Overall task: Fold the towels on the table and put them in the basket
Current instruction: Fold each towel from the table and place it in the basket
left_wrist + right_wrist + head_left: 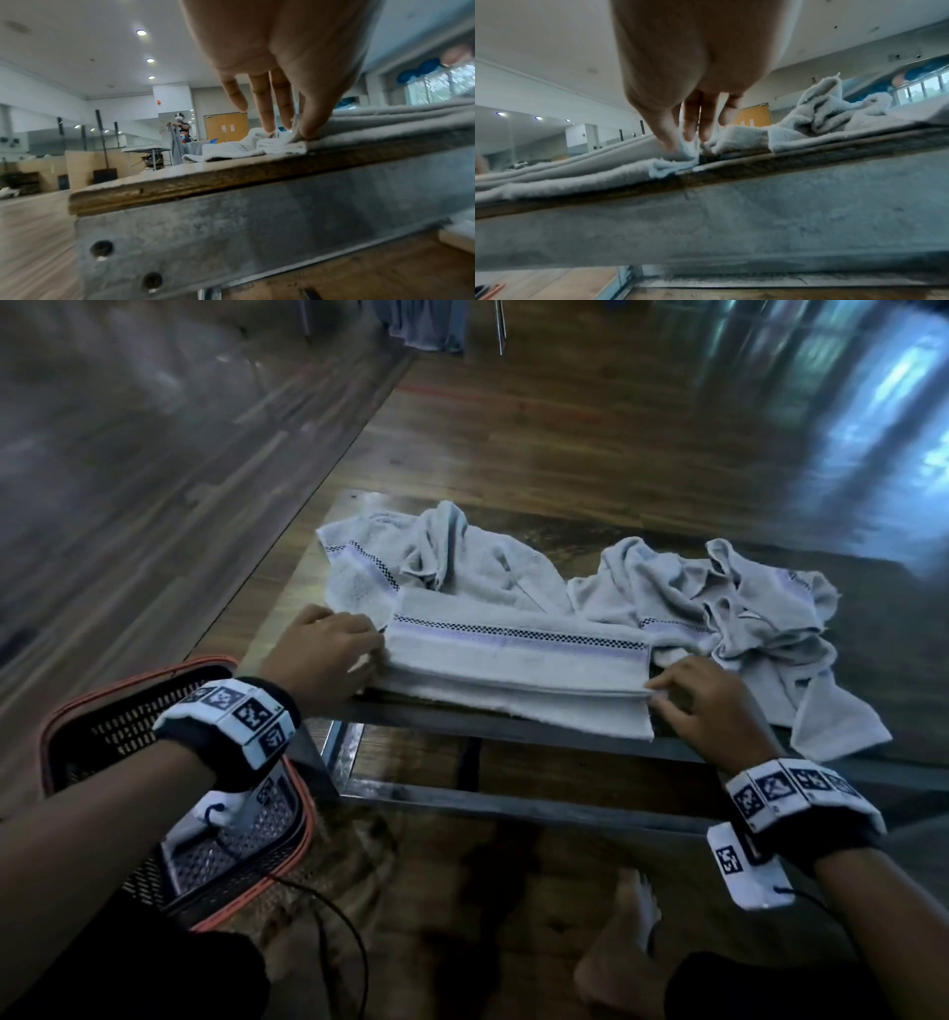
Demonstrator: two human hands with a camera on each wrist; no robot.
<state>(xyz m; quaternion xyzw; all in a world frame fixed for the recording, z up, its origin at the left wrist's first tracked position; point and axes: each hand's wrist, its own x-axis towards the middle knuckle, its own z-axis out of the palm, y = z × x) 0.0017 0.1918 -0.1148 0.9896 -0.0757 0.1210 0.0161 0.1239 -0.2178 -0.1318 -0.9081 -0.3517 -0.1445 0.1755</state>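
Note:
A grey towel (pixel 518 660) with a checked purple stripe lies folded into a long band along the near edge of the low wooden table (pixel 565 526). My left hand (pixel 328 654) is at its left end. In the left wrist view the thumb and fingers (pixel 306 121) pinch the towel's (pixel 385 123) top layers. My right hand (pixel 703 701) is at the right end, and there its thumb and fingers (pixel 664 134) pinch a corner of the towel (pixel 577 174). A black mesh basket (pixel 154 675) with an orange rim stands on the floor at the left, under my left forearm.
Two more grey towels lie crumpled on the table: one behind the folded towel (pixel 447 557), one at the right (pixel 729 603) hanging over the near edge. The table's metal frame (pixel 231 223) is just below my hands. A bare foot (pixel 631 942) is under the table. Another person (pixel 181 125) stands far off.

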